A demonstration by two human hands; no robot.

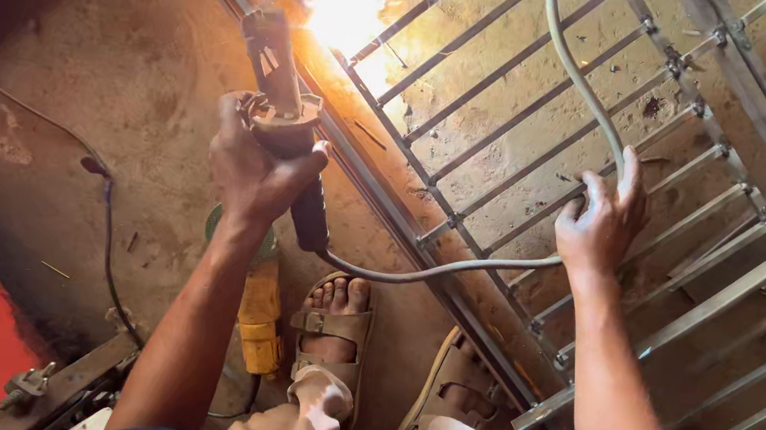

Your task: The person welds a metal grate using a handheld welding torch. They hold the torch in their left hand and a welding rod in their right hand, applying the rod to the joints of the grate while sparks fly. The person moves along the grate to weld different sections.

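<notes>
Steel grille [710, 193], left hand [254, 165] fingers clenched on welding holder [281, 119], right hand [599, 222] fingers pinching cable [576, 72]

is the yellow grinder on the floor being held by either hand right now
No, the yellow grinder lies on the floor untouched; the left hand grips the welding holder and the right hand holds the cable.

Concrete floor [89, 80], metal grille [552, 169], yellow grinder [259, 313], black cable [105, 244]

Both bare arms reach forward.
Left hand [259, 166] at eleven o'clock is fisted tight; right hand [599, 222] at one o'clock curls loosely.
</notes>
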